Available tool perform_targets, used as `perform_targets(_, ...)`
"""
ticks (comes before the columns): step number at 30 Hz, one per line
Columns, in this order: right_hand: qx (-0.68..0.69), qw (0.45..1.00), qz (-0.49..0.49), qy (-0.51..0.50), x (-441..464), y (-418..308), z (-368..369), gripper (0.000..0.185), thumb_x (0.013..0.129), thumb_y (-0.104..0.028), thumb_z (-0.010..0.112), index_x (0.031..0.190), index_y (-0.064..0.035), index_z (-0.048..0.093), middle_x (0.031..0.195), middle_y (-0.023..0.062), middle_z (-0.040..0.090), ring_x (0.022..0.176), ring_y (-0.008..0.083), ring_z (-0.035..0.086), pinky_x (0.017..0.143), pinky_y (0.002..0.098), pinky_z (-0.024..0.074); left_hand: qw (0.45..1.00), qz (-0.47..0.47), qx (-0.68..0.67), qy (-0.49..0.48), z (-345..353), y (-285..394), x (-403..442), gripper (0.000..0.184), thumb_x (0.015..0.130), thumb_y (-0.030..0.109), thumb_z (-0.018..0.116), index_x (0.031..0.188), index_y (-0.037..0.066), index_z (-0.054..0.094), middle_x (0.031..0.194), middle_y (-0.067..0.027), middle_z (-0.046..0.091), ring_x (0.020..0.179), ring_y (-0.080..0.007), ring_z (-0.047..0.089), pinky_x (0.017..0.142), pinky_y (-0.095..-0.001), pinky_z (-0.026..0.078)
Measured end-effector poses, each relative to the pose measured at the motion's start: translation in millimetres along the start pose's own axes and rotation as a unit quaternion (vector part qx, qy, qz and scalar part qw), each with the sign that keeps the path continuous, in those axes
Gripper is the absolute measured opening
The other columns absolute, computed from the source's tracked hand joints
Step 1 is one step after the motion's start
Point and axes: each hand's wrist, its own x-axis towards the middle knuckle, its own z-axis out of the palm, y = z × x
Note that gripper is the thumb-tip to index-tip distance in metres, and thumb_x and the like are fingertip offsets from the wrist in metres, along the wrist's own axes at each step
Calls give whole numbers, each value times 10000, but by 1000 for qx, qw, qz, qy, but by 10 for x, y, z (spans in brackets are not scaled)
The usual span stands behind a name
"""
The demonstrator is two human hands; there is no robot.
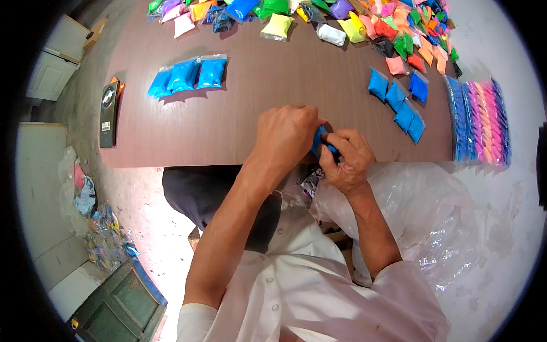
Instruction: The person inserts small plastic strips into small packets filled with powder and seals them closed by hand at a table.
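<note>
At the table's near edge, a small blue packet (320,140) is held between my two hands. My left hand (286,132) is closed at the packet's left side, knuckles up, with its fingertips hidden from view. From the right, the thumb and bent fingers of my right hand (348,161) pinch the same packet. A speck of red shows just above it; I cannot make out what that is. Larger clear-wrapped blue packets (183,76) lie in a row to the left. Several small blue packets (395,96) lie to the right.
Many colourful packets (399,43) are heaped along the table's far side. Strips of blue, pink and orange packets (481,122) stand at the right edge. A dark phone-like object (108,117) lies at the left edge. Clear plastic sheeting (421,211) bulges below the table.
</note>
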Motion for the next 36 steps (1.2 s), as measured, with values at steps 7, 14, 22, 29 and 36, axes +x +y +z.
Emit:
perform_targets(7,3,1000,-6,5,36,-19,13,167,758,-123,807,906,-83,741,827,64,648,712,245,634,611,361,507,991,-80,-107,26,-154,80,-349,139,897,129,743,846,5,710,774,-180,697,681,-346,701,604,-417,524)
perform_targets(14,2,1000,-11,1,41,-13,12,165,758,-118,812,899,-84,734,819,72,650,714,254,635,618,365,510,996,-75,-37,37,-84,-68,-349,97,898,86,732,847,7,706,783,-191,699,671,-340,700,591,-414,516)
perform_targets(22,-11,1000,6,-16,32,-17,6,197,798,-137,777,979,-59,762,809,83,655,704,263,619,625,380,500,990,-77,-115,37,-133,122,-554,92,918,118,722,868,40,716,772,-187,695,679,-358,696,598,-423,523)
perform_targets(29,-2,998,-14,-55,84,8,-43,203,826,-76,707,1014,-30,768,786,97,644,688,269,594,616,391,478,993,-96,-39,65,-95,-13,-457,68,911,112,731,875,58,711,782,-164,702,710,-364,712,609,-429,540)
perform_targets(36,2,997,19,-70,133,-58,-52,205,797,-80,728,992,-30,767,784,96,649,686,275,598,620,391,486,995,-67,-62,46,-97,144,-539,100,900,118,746,862,38,698,798,-175,699,691,-375,694,608,-430,536)
